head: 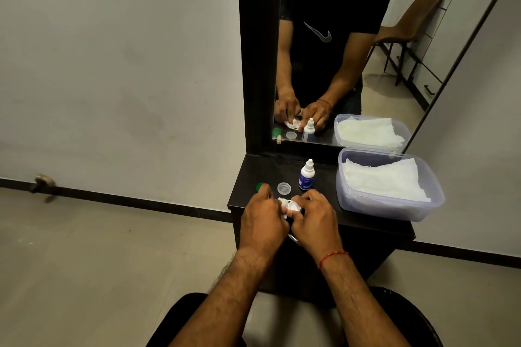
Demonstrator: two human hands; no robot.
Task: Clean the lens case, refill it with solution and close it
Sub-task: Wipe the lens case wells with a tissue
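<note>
The lens case (294,206) sits between your two hands, in front of the solution bottle (306,176) and at the near edge of the dark shelf (270,169). It is bundled with a white tissue (282,202), and from this angle I cannot cleanly tell where one ends and the other begins. Your knuckles overhang the shelf's front edge, with open floor below and to the left of it.

Your left hand (263,222) is curled, fingertips pinching the tissue. Your right hand (314,220), with a red thread (332,258) at the wrist, is curled too and appears to grip the case from the other side. Both backs face up and the fingertips almost meet.

Just left of the bottle lies a clear cap (284,188), open side up. Further left is a green cap (260,186), partly hidden by your left knuckles. Both caps lie between your hands and the bottle, close to your fingertips. Right of the bottle, a translucent tub (394,211) of folded tissues fills that end of the shelf. Behind the bottle the mirror (352,36) closes off the back.
</note>
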